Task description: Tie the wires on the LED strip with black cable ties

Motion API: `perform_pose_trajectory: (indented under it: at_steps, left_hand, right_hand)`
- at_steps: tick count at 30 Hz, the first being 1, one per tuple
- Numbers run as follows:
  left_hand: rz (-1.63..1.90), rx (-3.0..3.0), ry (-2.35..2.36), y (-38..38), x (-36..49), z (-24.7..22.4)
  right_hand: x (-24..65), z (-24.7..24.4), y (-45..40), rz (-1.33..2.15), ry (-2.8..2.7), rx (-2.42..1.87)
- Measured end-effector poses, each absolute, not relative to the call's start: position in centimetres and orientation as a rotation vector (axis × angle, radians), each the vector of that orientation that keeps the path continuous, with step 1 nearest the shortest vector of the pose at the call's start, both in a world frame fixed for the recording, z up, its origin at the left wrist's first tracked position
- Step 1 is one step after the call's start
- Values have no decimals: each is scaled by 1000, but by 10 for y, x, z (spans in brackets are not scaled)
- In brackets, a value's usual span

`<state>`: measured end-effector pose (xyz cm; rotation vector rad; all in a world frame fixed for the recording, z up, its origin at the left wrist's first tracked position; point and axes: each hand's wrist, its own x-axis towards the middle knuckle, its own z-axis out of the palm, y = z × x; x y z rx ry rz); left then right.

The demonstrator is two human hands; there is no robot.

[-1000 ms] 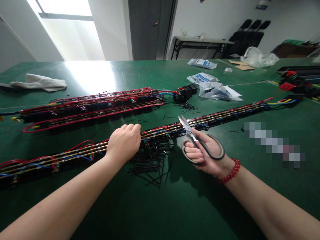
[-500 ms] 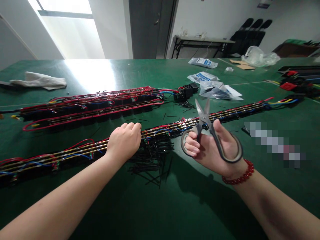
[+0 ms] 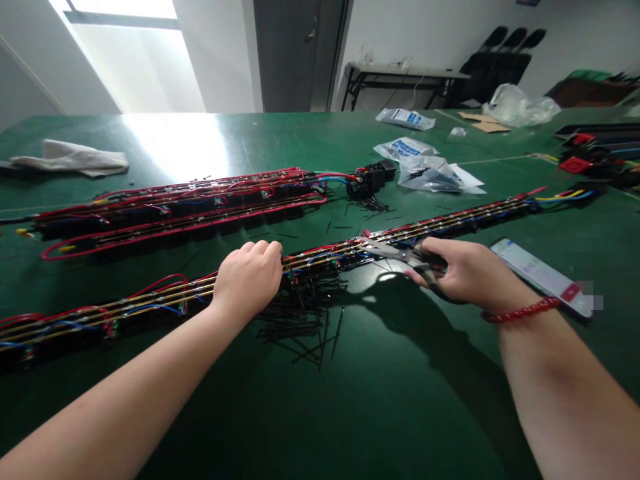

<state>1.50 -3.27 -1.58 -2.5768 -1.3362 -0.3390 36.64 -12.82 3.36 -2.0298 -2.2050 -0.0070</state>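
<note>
- My left hand stays put, knuckles up, grip clenched on the wired strip slanting across the worktop.
- Thin black pieces lie just this side of the strip.
- The scissors have swung from upright to point left over the strip, putting it, I judge, within cutting reach; contact I can't tell.
- My right hand has turned palm down, grip wrapped around them, near a phone.

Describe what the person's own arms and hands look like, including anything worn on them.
The left forearm and left hand are bare, with no sleeve or glove. The right forearm and right hand are also bare, except for a bracelet of round red beads around the wrist.
</note>
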Motion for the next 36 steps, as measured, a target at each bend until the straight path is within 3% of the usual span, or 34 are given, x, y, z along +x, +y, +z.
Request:
perform_pose_trajectory:
  at_steps: [6, 22, 36]
  left_hand:
    - [-319, -2602, -1356, -33, 15, -15]
    - [-308, -2601, -1350, -32, 16, -15]
    - [-309, -2577, -1328, -32, 15, -16]
  right_hand:
    - [366, 30, -124, 97, -2201, -2254]
    - [354, 10, -116, 161, -2276, -2183]
    - [338, 1, -114, 10, -2257, -2159]
